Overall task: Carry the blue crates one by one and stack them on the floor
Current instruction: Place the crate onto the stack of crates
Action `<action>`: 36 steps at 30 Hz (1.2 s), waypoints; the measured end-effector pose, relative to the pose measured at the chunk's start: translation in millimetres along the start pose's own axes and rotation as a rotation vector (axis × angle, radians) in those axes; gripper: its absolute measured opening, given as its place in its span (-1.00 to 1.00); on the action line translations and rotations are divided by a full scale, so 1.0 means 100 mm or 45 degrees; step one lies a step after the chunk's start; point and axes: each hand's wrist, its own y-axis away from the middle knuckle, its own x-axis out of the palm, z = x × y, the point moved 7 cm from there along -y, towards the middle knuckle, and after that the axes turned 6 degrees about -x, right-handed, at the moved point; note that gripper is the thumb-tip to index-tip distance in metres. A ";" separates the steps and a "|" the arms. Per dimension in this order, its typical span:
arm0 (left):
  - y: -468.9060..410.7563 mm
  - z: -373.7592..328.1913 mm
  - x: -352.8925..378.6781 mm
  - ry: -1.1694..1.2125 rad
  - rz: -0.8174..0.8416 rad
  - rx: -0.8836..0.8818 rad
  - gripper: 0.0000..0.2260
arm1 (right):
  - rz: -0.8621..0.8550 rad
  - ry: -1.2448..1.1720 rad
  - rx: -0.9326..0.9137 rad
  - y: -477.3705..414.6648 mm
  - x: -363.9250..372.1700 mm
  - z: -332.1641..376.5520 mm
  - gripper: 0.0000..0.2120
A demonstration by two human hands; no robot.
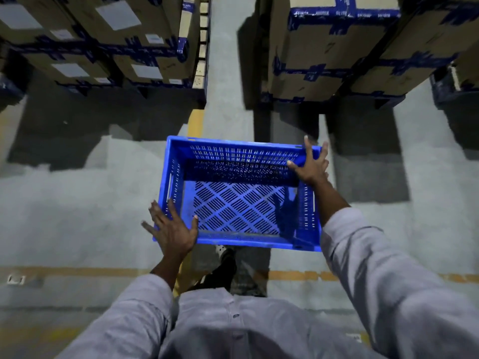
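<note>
One blue crate [233,203], open side up: our left hand [172,230] on near-left corner, right hand [311,165] on far-right corner, fingers of both splayed wide.

Item: your floor [77,203], grey concrete, patchy with shadow.
- Yellow painted line [298,275] crossing it by your shoe [224,268]; a second yellow line [195,123] running away from you.
- Small white marker [16,279] on the crossing line, far left.
- Left stack of taped cardboard boxes [103,47] and right stack [324,60], an aisle between them.
</note>
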 end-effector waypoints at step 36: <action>-0.43 -0.07 -0.39 0.174 -0.054 0.447 -0.06 | -0.464 0.173 -0.074 1.87 0.54 -0.59 -0.14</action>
